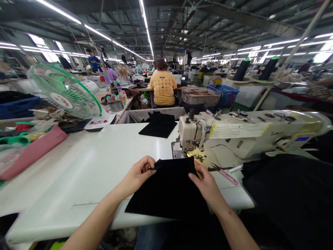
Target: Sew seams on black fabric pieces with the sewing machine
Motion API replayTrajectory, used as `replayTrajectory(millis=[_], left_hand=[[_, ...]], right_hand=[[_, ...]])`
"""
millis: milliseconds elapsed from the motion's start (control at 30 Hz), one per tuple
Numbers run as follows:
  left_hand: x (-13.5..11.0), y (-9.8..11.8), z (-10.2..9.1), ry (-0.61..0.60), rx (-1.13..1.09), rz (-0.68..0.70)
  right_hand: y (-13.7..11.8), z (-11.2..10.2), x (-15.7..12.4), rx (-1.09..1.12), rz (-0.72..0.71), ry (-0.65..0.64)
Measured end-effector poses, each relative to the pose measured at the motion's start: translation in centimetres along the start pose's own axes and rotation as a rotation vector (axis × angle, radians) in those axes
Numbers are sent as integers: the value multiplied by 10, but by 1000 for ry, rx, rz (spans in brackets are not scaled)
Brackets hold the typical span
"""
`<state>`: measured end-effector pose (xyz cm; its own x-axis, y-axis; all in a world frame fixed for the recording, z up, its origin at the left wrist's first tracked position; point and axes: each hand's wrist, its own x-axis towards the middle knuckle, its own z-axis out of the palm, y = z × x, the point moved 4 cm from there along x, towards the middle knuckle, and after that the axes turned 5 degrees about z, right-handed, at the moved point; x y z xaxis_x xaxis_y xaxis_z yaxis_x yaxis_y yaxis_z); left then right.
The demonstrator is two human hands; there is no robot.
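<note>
A piece of black fabric [169, 189] lies on the white sewing table [104, 163], its far edge just in front of the sewing machine [234, 133]. My left hand [139, 173] pinches the fabric's far left corner. On the far right edge my right hand [205, 182] grips the cloth, close to the machine's presser foot [195, 155]. Both hands are closed on the cloth.
Another black fabric piece [158, 126] lies farther back on the table. Pink-handled snips [226, 175] sit right of my right hand. A pile of black cloth [291, 194] fills the right side. A green-rimmed fan [65, 92] and clutter stand at left. A person in a yellow shirt [163, 86] sits ahead.
</note>
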<state>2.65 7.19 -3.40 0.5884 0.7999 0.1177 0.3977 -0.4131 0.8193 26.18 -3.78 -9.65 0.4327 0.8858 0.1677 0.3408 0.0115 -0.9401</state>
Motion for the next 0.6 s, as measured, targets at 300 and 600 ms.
replayTrajectory(millis=[300, 600], left_hand=[[-32, 31, 4, 182, -670, -113], [-40, 40, 4, 386, -741, -121]], right_hand=[[-26, -35, -26, 107, -53, 210], [-2, -58, -49, 277, 248, 187]])
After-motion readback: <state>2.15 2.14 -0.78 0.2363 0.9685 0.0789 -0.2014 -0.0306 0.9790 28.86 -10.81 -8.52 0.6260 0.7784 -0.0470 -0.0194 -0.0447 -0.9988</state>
